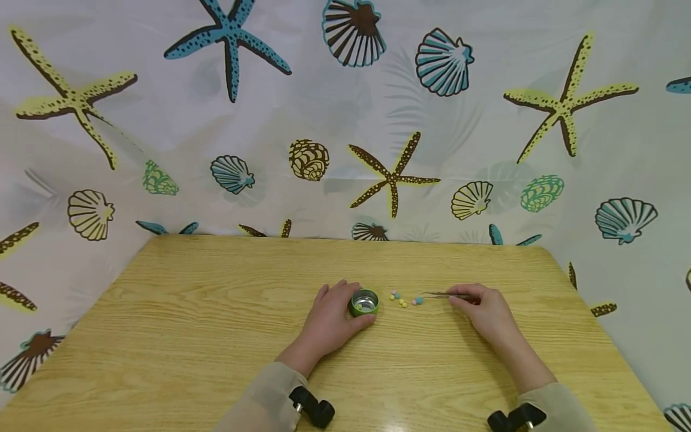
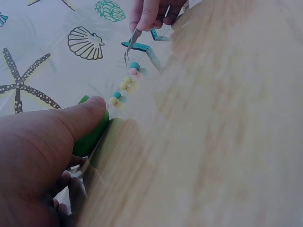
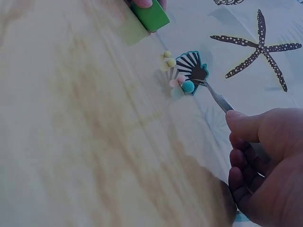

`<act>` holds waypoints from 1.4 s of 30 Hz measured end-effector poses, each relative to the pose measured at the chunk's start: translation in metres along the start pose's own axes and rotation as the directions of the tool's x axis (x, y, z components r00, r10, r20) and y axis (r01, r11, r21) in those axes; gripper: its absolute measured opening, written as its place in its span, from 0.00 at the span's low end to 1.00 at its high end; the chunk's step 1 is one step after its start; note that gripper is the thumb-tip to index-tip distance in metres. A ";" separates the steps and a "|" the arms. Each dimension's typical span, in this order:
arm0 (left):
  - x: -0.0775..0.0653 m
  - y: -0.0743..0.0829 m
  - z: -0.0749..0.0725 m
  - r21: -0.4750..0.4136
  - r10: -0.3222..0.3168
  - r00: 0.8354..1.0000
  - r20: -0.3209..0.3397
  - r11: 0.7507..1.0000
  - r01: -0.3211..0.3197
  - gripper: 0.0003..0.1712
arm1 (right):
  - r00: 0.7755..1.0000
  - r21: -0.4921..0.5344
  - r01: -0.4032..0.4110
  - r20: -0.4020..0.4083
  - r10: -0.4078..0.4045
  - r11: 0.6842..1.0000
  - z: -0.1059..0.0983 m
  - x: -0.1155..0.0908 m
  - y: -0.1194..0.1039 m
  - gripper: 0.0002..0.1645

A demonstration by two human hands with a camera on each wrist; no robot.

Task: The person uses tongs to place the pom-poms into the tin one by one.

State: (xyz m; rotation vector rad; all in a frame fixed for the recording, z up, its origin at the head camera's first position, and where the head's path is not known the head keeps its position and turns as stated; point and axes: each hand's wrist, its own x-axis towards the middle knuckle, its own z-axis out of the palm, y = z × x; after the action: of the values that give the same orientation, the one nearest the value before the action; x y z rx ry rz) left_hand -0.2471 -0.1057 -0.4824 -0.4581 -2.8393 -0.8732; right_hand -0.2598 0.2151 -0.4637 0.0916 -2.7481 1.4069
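Note:
My left hand (image 1: 328, 319) holds a small round green tin (image 1: 372, 311) on the table, thumb and fingers curved around its sides. Its inside is silvery, and something small and pale yellowish lies at the bottom. Just right of the tin are several tiny balls: a blue ball (image 1: 419, 300) touching a pink one (image 3: 181, 79), a pair of yellow balls (image 1: 402, 303), and a further cluster with blue, pink and yellow. Slim metal tweezers (image 3: 219, 99) are pinched in my right hand (image 1: 488, 312). Their tips point left, close to the blue ball; whether they touch it I cannot tell.
A light wood-grain table (image 1: 216, 282) lies under both hands. Behind it and along its sides hangs a white cloth (image 1: 302, 108) printed with starfish and shells. Black mounts (image 1: 318, 411) are strapped at both wrists, over beige sleeves (image 1: 270, 390).

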 end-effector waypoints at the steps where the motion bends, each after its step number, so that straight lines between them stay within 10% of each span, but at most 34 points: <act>1: 0.000 0.000 0.000 -0.001 0.000 1.000 0.000 1.000 0.000 0.41 | 1.000 0.002 -0.002 0.002 0.002 1.000 0.000 0.000 0.001 0.13; 42: 0.001 -0.001 0.001 0.003 -0.009 1.000 0.002 1.000 0.009 0.41 | 1.000 0.006 -0.003 0.013 0.003 1.000 0.004 0.002 0.015 0.14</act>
State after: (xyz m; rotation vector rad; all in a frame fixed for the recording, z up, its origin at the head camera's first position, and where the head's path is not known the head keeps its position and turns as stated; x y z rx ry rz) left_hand -0.2484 -0.1052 -0.4836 -0.4461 -2.8460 -0.8707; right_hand -0.2629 0.2202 -0.4777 0.0971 -2.7560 1.4206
